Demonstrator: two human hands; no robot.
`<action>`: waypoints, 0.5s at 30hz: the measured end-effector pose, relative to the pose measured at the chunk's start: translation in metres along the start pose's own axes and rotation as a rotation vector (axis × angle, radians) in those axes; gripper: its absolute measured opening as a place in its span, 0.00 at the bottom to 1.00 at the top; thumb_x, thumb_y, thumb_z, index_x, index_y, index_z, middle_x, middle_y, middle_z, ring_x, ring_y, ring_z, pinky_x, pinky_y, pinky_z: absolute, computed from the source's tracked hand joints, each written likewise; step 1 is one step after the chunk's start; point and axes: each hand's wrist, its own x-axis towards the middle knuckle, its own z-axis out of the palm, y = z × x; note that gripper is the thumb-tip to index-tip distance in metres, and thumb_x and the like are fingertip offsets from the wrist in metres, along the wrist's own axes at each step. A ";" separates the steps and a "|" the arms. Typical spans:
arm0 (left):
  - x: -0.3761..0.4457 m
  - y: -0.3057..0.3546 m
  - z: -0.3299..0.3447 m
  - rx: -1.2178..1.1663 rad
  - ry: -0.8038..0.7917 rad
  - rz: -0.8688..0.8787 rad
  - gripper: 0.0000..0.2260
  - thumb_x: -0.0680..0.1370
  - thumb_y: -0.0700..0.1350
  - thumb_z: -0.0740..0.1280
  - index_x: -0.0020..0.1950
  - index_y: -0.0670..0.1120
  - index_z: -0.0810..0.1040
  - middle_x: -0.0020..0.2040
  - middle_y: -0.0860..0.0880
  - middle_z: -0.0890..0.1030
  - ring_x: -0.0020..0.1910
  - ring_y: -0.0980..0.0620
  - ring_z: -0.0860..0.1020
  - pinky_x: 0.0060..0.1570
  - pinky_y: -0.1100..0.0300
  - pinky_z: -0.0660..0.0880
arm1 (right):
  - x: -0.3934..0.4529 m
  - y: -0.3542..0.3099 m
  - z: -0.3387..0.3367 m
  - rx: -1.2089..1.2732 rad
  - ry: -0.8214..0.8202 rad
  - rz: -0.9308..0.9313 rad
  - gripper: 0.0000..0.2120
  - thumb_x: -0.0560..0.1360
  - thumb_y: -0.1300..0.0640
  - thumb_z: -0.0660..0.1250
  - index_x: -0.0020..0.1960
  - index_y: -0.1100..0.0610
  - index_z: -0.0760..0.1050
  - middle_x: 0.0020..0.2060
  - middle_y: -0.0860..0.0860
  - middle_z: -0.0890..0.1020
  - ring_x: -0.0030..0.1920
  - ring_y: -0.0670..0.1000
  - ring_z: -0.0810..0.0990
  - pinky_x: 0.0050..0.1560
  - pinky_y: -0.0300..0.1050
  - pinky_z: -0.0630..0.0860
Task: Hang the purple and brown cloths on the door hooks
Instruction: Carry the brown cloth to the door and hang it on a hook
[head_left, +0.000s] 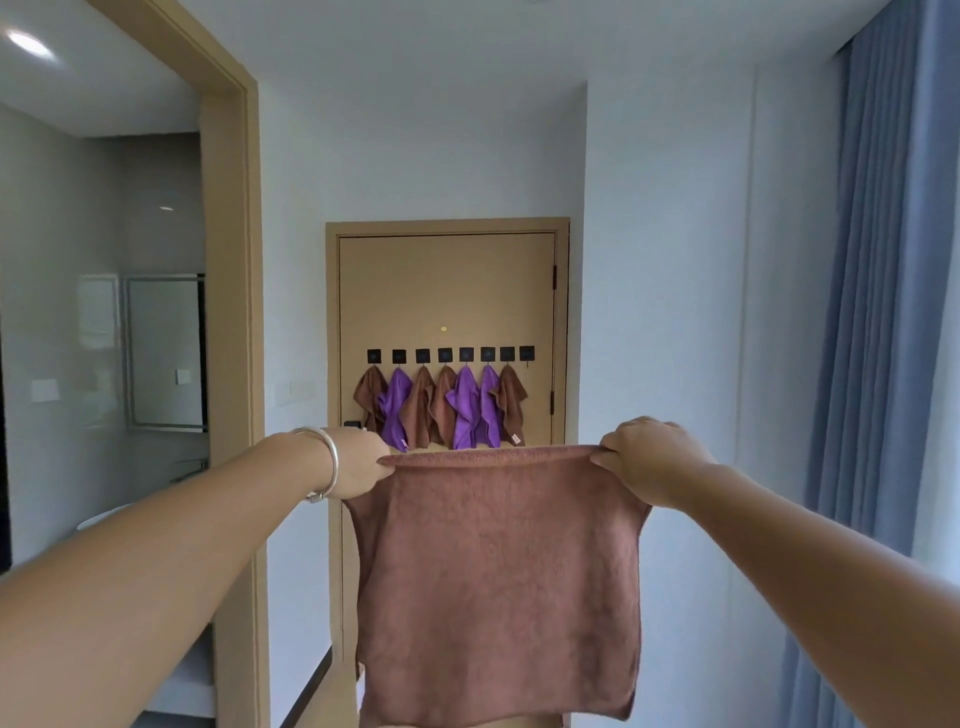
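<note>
Left grip (358, 465): cloth (498, 577) corner pinched.
Right grip (649, 460): opposite corner pinched.
Beyond grips: door (447, 291), hooks (445, 355) filled, one bare.

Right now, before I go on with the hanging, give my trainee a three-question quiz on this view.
1. True or false: the left hand and right hand each pinch a top corner of the held brown cloth.
2. How many cloths already hang from the row of hooks on the door?
A. five B. seven C. eight
3. Which hook is free?

Key
1. True; it hangs spread between them.
2. B: four brown, three purple.
3. The rightmost hook.
</note>
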 end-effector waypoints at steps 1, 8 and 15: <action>0.011 -0.001 0.003 0.002 0.000 0.004 0.15 0.84 0.46 0.51 0.38 0.47 0.67 0.38 0.49 0.73 0.38 0.49 0.70 0.39 0.59 0.66 | 0.009 0.002 0.007 0.001 0.004 -0.002 0.21 0.82 0.42 0.49 0.58 0.49 0.77 0.53 0.48 0.80 0.59 0.51 0.73 0.61 0.50 0.69; 0.095 -0.020 0.036 -0.015 -0.005 0.024 0.15 0.84 0.48 0.53 0.36 0.52 0.64 0.36 0.53 0.70 0.34 0.56 0.68 0.31 0.66 0.62 | 0.077 0.005 0.057 -0.004 -0.013 -0.018 0.22 0.82 0.41 0.49 0.57 0.50 0.77 0.51 0.48 0.80 0.57 0.51 0.74 0.57 0.48 0.70; 0.197 -0.051 0.055 -0.070 -0.047 0.066 0.14 0.84 0.47 0.53 0.46 0.46 0.75 0.43 0.47 0.76 0.41 0.51 0.75 0.44 0.63 0.71 | 0.166 0.000 0.107 -0.034 -0.037 -0.002 0.20 0.82 0.42 0.49 0.56 0.49 0.77 0.51 0.49 0.79 0.58 0.52 0.74 0.57 0.49 0.71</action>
